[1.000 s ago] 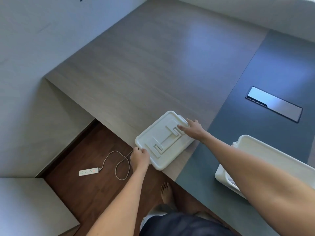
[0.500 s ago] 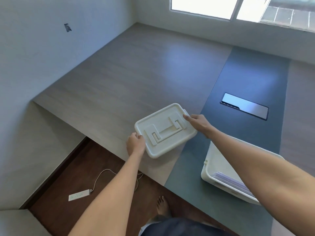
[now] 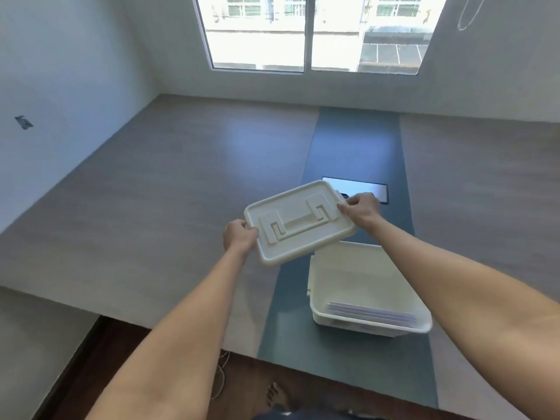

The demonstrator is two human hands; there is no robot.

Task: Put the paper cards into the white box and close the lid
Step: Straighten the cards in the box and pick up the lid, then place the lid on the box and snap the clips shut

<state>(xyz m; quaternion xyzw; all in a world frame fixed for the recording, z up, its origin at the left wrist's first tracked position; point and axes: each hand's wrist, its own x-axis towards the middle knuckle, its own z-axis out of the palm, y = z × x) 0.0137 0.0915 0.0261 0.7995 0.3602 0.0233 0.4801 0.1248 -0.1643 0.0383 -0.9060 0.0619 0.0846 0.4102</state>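
While both hands are raised over the platform, the scene reads as follows from the left. White wall [image 3: 60, 71] on the far left, with a small dark mark [image 3: 24, 122] on it. Below it, the grey wood-look platform [image 3: 151, 192] runs back to the window [image 3: 312, 31]. At the lower left, brown floor [image 3: 100, 374] shows under the platform edge, with a bit of white cable [image 3: 222, 377] lying on it.

Left hand [image 3: 239, 237]: fingers curled shut around the left short edge of the lid [image 3: 300, 221], thumb on top. Lid is white, handle side up, tilted (left end lower and nearer the camera), held in the air clear of the platform. Right hand [image 3: 362, 209]: fingers clamped on the lid's right short edge, thumb on the upper face.

Just behind the right hand, a dark glossy rectangular panel [image 3: 363, 187] sits flush in the blue-grey strip [image 3: 348, 140] that runs down the platform.

White box [image 3: 342, 286] stands open on that strip, below and right of the lid; the lid's near right corner overlaps the box's far left corner in this view, not touching as far as can be told. Paper cards [image 3: 372, 313] lie inside the box against its near wall (pale, stacked, edges fanned slightly). The right forearm crosses over the box's right side.
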